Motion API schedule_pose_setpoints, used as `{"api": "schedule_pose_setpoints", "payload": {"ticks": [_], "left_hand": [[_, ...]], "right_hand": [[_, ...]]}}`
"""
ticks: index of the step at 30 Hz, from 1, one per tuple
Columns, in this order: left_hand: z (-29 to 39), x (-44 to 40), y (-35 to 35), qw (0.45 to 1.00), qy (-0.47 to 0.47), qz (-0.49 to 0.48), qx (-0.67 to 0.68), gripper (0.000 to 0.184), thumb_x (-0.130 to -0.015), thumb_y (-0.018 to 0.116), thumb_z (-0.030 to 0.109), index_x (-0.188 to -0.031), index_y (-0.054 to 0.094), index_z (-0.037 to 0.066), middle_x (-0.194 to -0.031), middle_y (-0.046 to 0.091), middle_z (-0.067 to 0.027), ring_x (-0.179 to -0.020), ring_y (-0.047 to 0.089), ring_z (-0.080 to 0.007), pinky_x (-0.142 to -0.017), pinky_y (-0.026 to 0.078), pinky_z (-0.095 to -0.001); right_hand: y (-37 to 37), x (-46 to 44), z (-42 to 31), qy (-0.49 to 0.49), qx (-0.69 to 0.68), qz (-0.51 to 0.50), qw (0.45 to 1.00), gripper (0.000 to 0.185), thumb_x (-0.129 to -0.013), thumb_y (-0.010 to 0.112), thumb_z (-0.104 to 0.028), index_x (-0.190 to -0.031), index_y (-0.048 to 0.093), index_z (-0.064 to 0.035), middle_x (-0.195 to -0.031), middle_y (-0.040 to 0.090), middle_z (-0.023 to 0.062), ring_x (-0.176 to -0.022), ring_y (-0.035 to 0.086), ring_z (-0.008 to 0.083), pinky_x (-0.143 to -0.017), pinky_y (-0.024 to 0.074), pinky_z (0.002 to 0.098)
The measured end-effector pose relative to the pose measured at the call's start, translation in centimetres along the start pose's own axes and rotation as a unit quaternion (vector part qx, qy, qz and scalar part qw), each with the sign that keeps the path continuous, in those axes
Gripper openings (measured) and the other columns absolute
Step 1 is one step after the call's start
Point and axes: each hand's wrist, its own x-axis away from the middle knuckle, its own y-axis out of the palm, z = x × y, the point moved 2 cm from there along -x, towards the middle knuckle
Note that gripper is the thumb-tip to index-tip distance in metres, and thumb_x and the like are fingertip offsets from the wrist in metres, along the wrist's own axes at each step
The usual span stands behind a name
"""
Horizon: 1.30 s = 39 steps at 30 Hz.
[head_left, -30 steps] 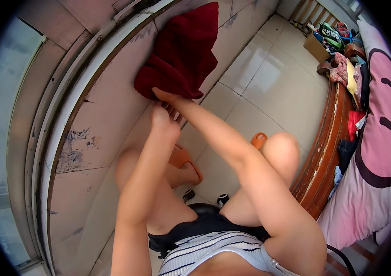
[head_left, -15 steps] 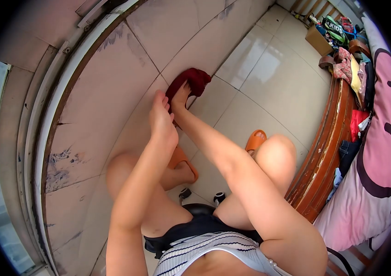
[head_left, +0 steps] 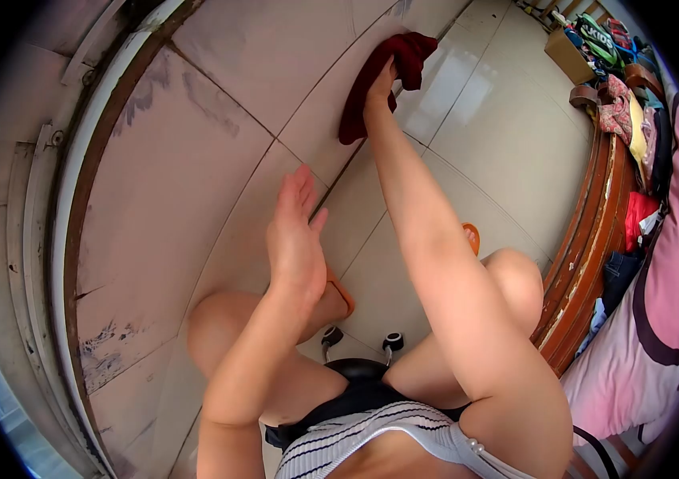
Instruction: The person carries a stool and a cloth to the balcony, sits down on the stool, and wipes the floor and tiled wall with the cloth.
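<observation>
A dark red, soft fabric cloth [head_left: 362, 92] lies at the foot of the pale pink tiled wall [head_left: 156, 215], its long axis slanting along the wall's base. The person's right hand [head_left: 383, 84] is on it, finger closure unclear; the left hand [head_left: 293, 239], open with fingers extended, hangs apart, nearer the body.

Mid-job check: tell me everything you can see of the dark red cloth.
The dark red cloth looks soft, plain and matte, bunched into uneven folds, with one end trailing toward the wearer and the other flopped to the right. The right hand lies on it, covering part. It appears to rest against the tiled wall, low down by the floor; its underside is hidden.
</observation>
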Motion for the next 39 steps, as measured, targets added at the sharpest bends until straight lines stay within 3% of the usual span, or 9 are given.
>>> {"api": "schedule_pose_setpoints", "payload": {"ticks": [6, 11, 15, 19, 21, 29, 39], "left_hand": [[-1.3, -2.1, -0.3, 0.999, -0.005, 0.040, -0.024, 0.057, -0.092, 0.037, 0.041, -0.133, 0.033, 0.002, -0.140, 0.029, -0.0120, -0.133, 0.020, -0.0233, -0.107, 0.015, -0.0396], [-1.5, -3.1, -1.2, 0.997, -0.011, 0.067, -0.047, 0.057, -0.092, 0.038, 0.042, -0.132, 0.035, 0.002, -0.139, 0.032, -0.0114, -0.132, 0.021, -0.0233, -0.107, 0.016, -0.0390], [-1.3, -3.6, -1.4, 0.996, -0.014, 0.071, -0.045, 0.057, -0.092, 0.037, 0.042, -0.133, 0.035, 0.002, -0.140, 0.030, -0.0118, -0.132, 0.021, -0.0237, -0.106, 0.017, -0.0386], [-1.3, -3.7, -0.4, 0.997, -0.025, 0.036, -0.062, 0.057, -0.093, 0.034, 0.043, -0.133, 0.034, 0.002, -0.140, 0.029, -0.0128, -0.133, 0.020, -0.0240, -0.107, 0.016, -0.0392], [-1.2, -3.8, -0.2, 0.997, -0.029, 0.031, -0.069, 0.057, -0.093, 0.033, 0.043, -0.133, 0.034, 0.002, -0.140, 0.030, -0.0130, -0.133, 0.020, -0.0240, -0.107, 0.016, -0.0394], [-1.0, -4.5, -0.6, 0.997, -0.028, 0.055, -0.052, 0.059, -0.093, 0.033, 0.045, -0.132, 0.035, 0.001, -0.139, 0.030, -0.0133, -0.133, 0.019, -0.0242, -0.107, 0.016, -0.0394], [-0.3, -2.3, -0.6, 0.989, -0.055, 0.135, -0.022, 0.061, -0.091, 0.042, 0.040, -0.136, 0.025, 0.002, -0.142, 0.024, -0.0114, -0.135, 0.014, -0.0224, -0.107, 0.014, -0.0379]], "right_hand": [[-3.2, 8.0, 6.6, 0.211, -0.032, 0.013, 0.977, 0.056, -0.094, 0.032, -0.044, -0.131, 0.036, -0.0031, -0.132, 0.038, 0.0080, -0.120, 0.036, 0.0223, -0.101, 0.0256, 0.0303], [-4.1, 17.6, 5.9, 0.378, -0.124, -0.019, 0.917, 0.057, -0.093, 0.031, -0.048, -0.133, 0.034, -0.0061, -0.130, 0.039, 0.0020, -0.119, 0.036, 0.0174, -0.100, 0.0268, 0.0275], [-3.3, 14.7, 8.2, 0.298, -0.136, -0.045, 0.944, 0.057, -0.093, 0.030, -0.050, -0.133, 0.034, -0.0095, -0.126, 0.041, -0.0026, -0.116, 0.037, 0.0140, -0.098, 0.0278, 0.0253], [-2.7, 5.7, 7.7, 0.133, -0.035, -0.052, 0.989, 0.058, -0.094, 0.029, -0.048, -0.134, 0.030, -0.0057, -0.129, 0.037, 0.0002, -0.117, 0.035, 0.0151, -0.100, 0.0254, 0.0276], [-2.4, 2.9, 9.5, 0.121, -0.013, -0.036, 0.992, 0.059, -0.094, 0.029, -0.048, -0.134, 0.030, -0.0053, -0.130, 0.036, 0.0012, -0.118, 0.034, 0.0159, -0.101, 0.0247, 0.0281], [-3.9, 6.9, 15.9, 0.276, -0.018, 0.018, 0.961, 0.059, -0.094, 0.029, -0.047, -0.134, 0.030, -0.0040, -0.134, 0.032, 0.0052, -0.122, 0.030, 0.0192, -0.103, 0.0220, 0.0303], [-3.6, 18.1, 13.3, 0.441, -0.145, 0.029, 0.885, 0.059, -0.094, 0.029, -0.046, -0.134, 0.029, -0.0024, -0.139, 0.027, 0.0102, -0.127, 0.025, 0.0232, -0.105, 0.0186, 0.0331]]}}
